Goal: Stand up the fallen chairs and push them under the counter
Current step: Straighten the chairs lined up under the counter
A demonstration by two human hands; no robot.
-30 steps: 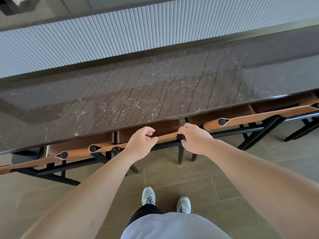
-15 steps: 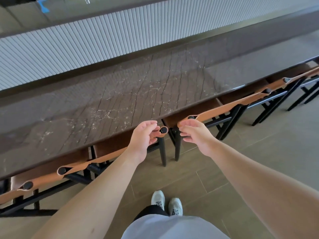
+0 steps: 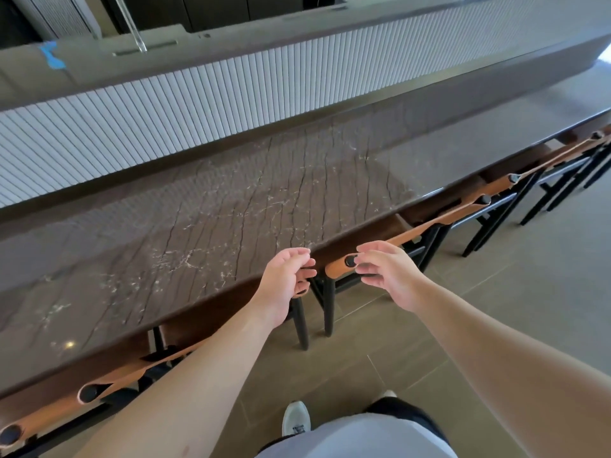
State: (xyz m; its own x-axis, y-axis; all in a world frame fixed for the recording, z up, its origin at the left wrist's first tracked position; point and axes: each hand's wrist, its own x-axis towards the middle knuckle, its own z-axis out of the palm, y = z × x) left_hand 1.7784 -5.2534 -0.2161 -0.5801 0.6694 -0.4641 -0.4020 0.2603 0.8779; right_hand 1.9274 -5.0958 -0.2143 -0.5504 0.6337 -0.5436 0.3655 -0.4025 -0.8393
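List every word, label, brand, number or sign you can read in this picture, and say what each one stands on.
None can be read.
Shoe: a small dark mark on the tongue, too blurred to read.
Blue tape on the back ledge: no writing shows on it.
Counter, chairs and floor: no text or label shows.

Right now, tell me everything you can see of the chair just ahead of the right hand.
The chair stands upright, pushed in so its dark brown seat sits under the counter edge. It has a black frame, seemingly wood, with a tan leather-like strap across the back, looped round a black post end. The right hand hovers at that end with fingers loosely spread; contact is unclear. Its leg stands on the tiled floor.
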